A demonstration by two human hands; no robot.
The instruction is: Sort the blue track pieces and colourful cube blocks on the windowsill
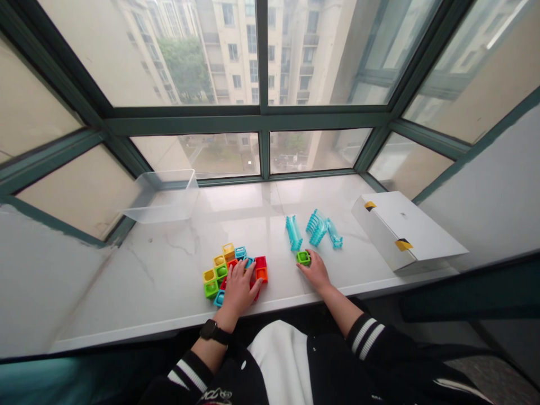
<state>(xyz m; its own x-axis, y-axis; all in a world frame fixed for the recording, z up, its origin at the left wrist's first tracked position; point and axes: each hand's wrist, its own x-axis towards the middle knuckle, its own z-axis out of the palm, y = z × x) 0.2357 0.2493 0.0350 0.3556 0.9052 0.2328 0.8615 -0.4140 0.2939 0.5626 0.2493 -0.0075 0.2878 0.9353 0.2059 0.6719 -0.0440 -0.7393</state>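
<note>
Head view: from my remote post, I watch a marble-patterned windowsill (152,287).
Left hand (239,287): fingers spread over the multicoloured block cluster (221,272).
Right hand (315,272): thumb and fingers pinching one green cube block (302,258), right of the cluster.
Translucent blue track pieces (317,226): beyond and right of the cluster, untouched.
Pinched block: handling this single piece is, I judge, the present step; any next move calls for a steady pinch.

A white box (422,225) sits near a green-framed window (407,162).
</note>
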